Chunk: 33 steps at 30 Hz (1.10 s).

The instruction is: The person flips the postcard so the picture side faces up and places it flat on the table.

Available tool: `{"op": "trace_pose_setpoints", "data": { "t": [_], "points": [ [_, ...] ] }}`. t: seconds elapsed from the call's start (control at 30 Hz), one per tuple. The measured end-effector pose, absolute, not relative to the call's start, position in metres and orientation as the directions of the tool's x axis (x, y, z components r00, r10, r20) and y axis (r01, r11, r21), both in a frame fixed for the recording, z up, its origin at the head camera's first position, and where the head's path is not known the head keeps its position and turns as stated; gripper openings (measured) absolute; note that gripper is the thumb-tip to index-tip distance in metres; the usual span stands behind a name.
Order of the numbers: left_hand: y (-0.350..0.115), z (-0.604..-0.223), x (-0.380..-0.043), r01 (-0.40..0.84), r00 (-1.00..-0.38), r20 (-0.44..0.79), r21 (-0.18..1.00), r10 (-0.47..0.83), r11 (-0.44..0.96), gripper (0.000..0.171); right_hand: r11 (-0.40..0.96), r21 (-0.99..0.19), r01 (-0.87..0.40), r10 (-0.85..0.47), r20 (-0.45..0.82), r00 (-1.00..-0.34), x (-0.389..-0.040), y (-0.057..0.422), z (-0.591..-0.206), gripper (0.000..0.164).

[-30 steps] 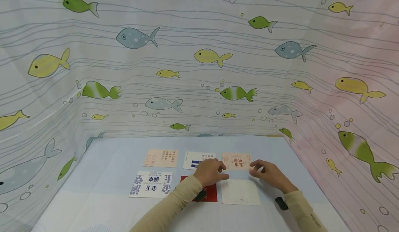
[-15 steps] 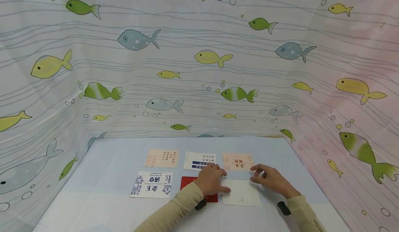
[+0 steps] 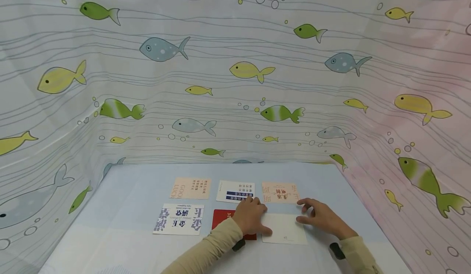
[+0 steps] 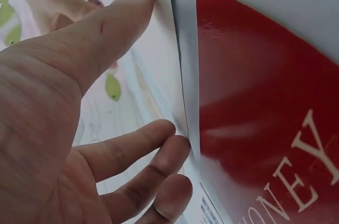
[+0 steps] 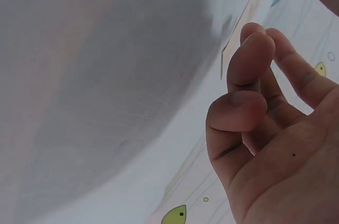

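A blank-looking white card (image 3: 285,234) lies at the near right of two rows of cards. My left hand (image 3: 251,216) is over the red card (image 4: 249,91), its thumb touching the white card's left side and its fingers spread, reaching near the card with blue bands (image 3: 235,190). At the white card's right edge is my right hand (image 3: 324,218), fingers bent loosely, thumb at that edge; whether it touches is unclear. The right wrist view shows nothing held. Beyond the white card lies a peach card (image 3: 280,192) with red lettering. The left hand hides part of the red card.
A second peach card (image 3: 191,188) lies at the far left, with a white card with purple lettering (image 3: 179,219) nearer. All rest on a pale table (image 3: 117,241), enclosed by a fish-patterned curtain (image 3: 154,94).
My left hand has come nearer and lowered, its thumb now on the white card's left side. My right hand has shifted slightly nearer, its thumb lowering to that card's right edge. The cards lie as before.
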<state>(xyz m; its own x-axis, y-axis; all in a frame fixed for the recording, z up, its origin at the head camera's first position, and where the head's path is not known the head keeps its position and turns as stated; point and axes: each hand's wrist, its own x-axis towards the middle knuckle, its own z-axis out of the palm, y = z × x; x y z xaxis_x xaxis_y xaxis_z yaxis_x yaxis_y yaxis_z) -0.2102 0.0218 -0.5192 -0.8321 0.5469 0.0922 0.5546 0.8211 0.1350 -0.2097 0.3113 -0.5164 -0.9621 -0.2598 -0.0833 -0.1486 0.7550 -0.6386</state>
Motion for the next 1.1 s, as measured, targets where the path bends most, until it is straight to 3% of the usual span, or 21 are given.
{"op": "trace_pose_setpoints", "data": {
  "t": [0.33,0.57,0.83,1.1],
  "points": [
    [0.023,-0.516,-0.209,0.558,-0.83,0.094,0.122,0.55,0.821,0.06,0.764,-0.622,-0.172,-0.284,-0.084,-0.955,-0.206,0.311,-0.519,0.071],
    [0.025,-0.515,-0.209,0.548,-0.836,0.071,0.131,0.543,0.826,0.057,0.784,-0.604,-0.14,-0.295,-0.165,-0.941,-0.2,0.305,-0.52,0.08],
    [0.024,-0.516,-0.21,0.542,-0.84,0.064,0.147,0.539,0.827,0.059,0.777,-0.602,-0.184,-0.345,-0.163,-0.924,-0.198,0.304,-0.52,0.081],
    [0.023,-0.518,-0.212,0.543,-0.84,0.068,0.147,0.539,0.827,0.06,0.773,-0.607,-0.186,-0.348,-0.16,-0.924,-0.197,0.304,-0.519,0.07]
  ]
}}
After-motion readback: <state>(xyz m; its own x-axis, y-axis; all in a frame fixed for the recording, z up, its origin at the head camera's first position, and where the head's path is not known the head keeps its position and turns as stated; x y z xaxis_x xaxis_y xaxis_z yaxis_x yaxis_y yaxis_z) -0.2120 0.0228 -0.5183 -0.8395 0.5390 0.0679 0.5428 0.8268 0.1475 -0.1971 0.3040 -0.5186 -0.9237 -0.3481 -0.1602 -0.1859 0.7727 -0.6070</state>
